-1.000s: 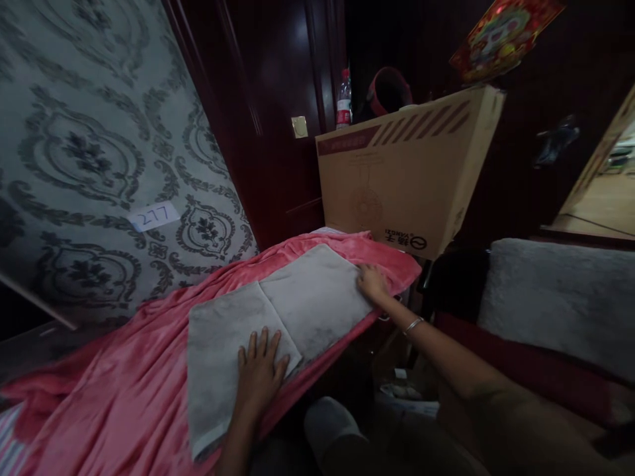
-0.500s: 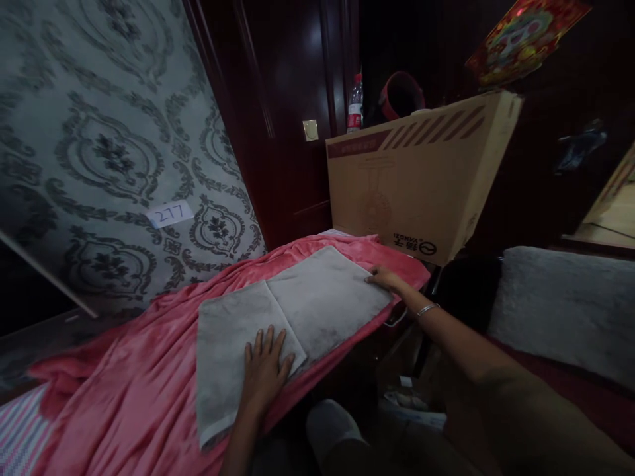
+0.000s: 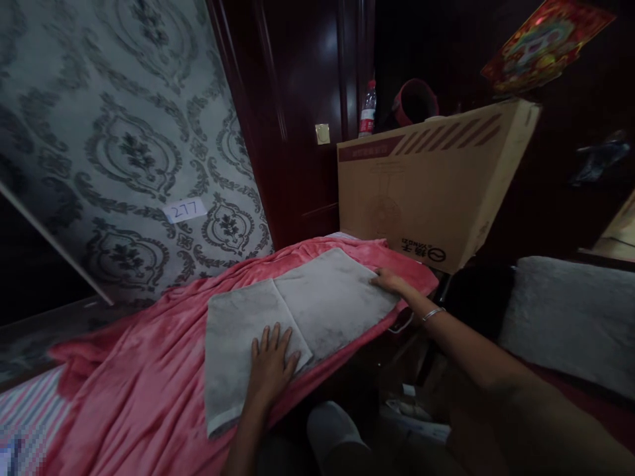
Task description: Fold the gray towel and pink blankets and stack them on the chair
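At the left, the striped sheet (image 3: 30, 406) is showing past the blanket's left end, and the pink blanket (image 3: 133, 377) is spreading from there toward the cardboard box (image 3: 421, 188). The grey cloth (image 3: 342, 291) is lying on the right half of this blanket, its long axis slanting from near-left to far-right and running roughly alongside the blanket's near edge. A straight line (image 3: 292, 316) is crossing the cloth between its two parts.

On the left part, close to the blanket's near edge, the left hand (image 3: 272, 362) is resting palm down with its fingers spreading; its grip is loose, closing on nothing. The thumb is pointing toward the near end of the crossing line, so most of the cloth's length is stretching away to this hand's right.

Farther right, the right hand (image 3: 389, 281) is touching the cloth's right short edge, near the blanket's right corner. Its fingertips are curling at the border, but whether the grip is pinching the fabric I cannot tell. From here the cloth is lying to the left; the right hand is the nearer one to that short edge, the left hand to the opposite end.
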The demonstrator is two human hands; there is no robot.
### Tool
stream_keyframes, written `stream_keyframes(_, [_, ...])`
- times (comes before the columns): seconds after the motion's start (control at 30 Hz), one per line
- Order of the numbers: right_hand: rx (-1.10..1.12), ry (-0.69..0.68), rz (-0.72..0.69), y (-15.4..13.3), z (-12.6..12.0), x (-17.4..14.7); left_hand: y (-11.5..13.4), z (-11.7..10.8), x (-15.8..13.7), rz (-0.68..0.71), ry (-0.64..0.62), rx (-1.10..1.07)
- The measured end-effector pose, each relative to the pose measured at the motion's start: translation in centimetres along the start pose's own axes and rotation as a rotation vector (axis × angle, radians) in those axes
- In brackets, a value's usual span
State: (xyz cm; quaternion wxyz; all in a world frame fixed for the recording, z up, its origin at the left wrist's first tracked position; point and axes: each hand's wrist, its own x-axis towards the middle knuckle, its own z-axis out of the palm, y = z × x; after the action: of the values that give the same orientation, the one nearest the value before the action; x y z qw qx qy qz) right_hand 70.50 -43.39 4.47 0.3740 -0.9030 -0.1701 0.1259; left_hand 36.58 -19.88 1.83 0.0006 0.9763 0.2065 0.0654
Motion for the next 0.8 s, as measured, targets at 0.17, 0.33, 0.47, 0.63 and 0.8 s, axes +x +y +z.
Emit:
stream_keyframes(0.17, [0.109,-0.056,-0.008,-1.0,-0.5,-1.5,0.2,-0.1,-0.2,-0.003,-0.024,-0.040])
stream_keyframes(0.33, [0.214,-0.147,-0.110,-6.9,0.5,-2.8,-0.4,0.3,-0.1,-0.018,-0.005,-0.230])
stream_keyframes(0.47, [0.188,-0.264,-0.397,-14.9,4.8,-5.5,-2.5,0.2,0.3,-0.111,0.128,-0.777])
stream_keyframes(0.63, [0.067,-0.391,-0.614,-21.6,13.2,-10.7,-5.0,-1.4,0.7,-0.456,0.279,-1.676])
stream_keyframes(0.8, [-0.053,-0.502,-0.723,-20.5,19.8,-14.2,-6.1,-1.9,1.0,-0.568,0.214,-1.837])
